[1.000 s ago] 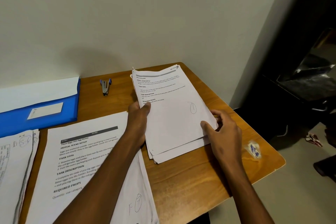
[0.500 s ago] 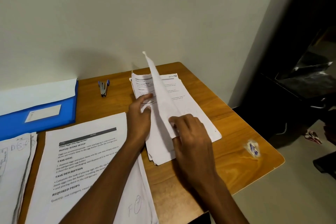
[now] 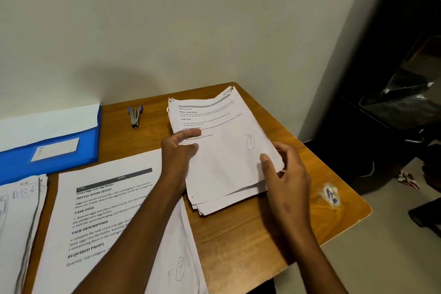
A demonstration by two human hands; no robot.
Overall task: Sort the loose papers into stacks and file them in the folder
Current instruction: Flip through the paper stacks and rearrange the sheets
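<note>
A stack of printed papers lies at the table's far right corner, slightly fanned at its near edge. My left hand grips its left edge, thumb on top of the top sheet. My right hand holds the stack's right edge, thumb on the top sheet and fingers curled behind. A second paper stack headed "Place Eggs into Egg Holder" lies under my left forearm. A third stack sits at the left border. The blue folder lies closed at the back left.
A small stapler rests on the wooden table between the folder and the right stack. A crumpled clear wrapper lies near the table's right edge. A wall runs behind; dark furniture and floor lie off to the right.
The top sheet that stood lifted half a second ago lies flat on the right stack again. My right hand has moved back from the stack's middle to its right edge.
</note>
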